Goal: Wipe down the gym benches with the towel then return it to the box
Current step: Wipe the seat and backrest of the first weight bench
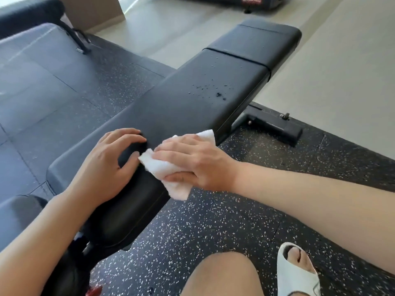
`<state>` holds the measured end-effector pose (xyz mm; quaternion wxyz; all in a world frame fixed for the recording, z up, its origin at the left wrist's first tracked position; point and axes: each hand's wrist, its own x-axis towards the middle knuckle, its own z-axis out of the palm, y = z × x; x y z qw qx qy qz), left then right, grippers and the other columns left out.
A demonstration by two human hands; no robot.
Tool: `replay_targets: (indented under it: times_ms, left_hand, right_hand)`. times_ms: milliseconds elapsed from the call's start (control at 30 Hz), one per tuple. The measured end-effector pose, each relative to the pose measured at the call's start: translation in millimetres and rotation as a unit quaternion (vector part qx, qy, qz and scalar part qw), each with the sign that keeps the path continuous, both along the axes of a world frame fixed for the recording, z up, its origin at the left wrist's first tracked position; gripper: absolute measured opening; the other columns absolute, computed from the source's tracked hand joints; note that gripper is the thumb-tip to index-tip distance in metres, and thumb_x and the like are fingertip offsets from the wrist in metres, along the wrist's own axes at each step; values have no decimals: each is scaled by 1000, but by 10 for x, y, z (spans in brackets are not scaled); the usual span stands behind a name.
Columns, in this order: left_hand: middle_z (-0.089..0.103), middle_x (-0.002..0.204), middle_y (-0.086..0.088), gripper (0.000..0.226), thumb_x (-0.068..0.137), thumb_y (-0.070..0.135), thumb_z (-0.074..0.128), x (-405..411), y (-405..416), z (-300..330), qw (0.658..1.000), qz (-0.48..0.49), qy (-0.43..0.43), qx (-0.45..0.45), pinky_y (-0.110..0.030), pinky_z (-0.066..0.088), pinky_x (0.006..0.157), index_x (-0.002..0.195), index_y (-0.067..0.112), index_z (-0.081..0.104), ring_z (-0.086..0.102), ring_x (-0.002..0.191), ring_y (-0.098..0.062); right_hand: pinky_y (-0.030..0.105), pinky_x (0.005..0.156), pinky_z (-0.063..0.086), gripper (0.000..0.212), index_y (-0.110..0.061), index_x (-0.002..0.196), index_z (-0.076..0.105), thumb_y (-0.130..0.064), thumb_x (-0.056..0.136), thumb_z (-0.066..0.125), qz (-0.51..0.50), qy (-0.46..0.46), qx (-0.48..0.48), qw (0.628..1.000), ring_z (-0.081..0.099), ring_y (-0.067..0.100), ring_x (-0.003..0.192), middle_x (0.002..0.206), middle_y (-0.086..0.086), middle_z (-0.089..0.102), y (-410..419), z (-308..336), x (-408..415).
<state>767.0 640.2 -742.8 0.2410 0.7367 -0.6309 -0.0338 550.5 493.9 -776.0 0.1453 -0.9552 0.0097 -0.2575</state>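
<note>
Knee (222, 274): mine, nearest cam, w/ white sandal (297, 272) on speckled floor (213, 221).
L hand (104, 165): flat on desk (192, 97), fingers loose, holding nothing.
R hand (192, 163): fingers spread, pressing white towel (162, 169) onto desk's near edge.
Droplets (213, 88): farther along pad.

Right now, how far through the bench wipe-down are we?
Early to midway. In hand: the right hand presses the white towel on the near end of the black bench; the left hand rests beside it. Left: droplets sit farther up the pad, unwiped. Returning the towel is not yet done; a cardboard box stands beyond.
</note>
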Motion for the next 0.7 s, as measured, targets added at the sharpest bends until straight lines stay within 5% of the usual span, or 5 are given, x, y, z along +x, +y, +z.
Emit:
replay_targets:
  times_ms: [367,533,700]
  left_hand:
    - [55,137,21,32,94,24,54,-27,-5,14,1000,12,2,11,-3,22,107,123,32,64,50,131,-10]
    - [57,134,22,29,97,19,57,-48,-20,39,1000,23,20,6,-7,25,110,121,32,67,50,131,-8]
    - [64,125,16,32,92,4,65,-13,8,42,996,70,37,-37,-36,44,109,112,27,71,59,123,-14]
  right_hand:
    - [38,108,42,29,-5,124,68,-26,106,59,-233,-128,20,964,65,31,116,121,7,71,-1252,-111,-195]
    - [47,108,43,35,-8,133,67,-23,102,61,-126,-102,-12,987,61,29,122,129,8,68,-575,-114,-20]
    - [44,109,42,39,-10,132,68,-35,104,60,-81,-126,1,989,61,25,125,133,2,68,55,-178,217]
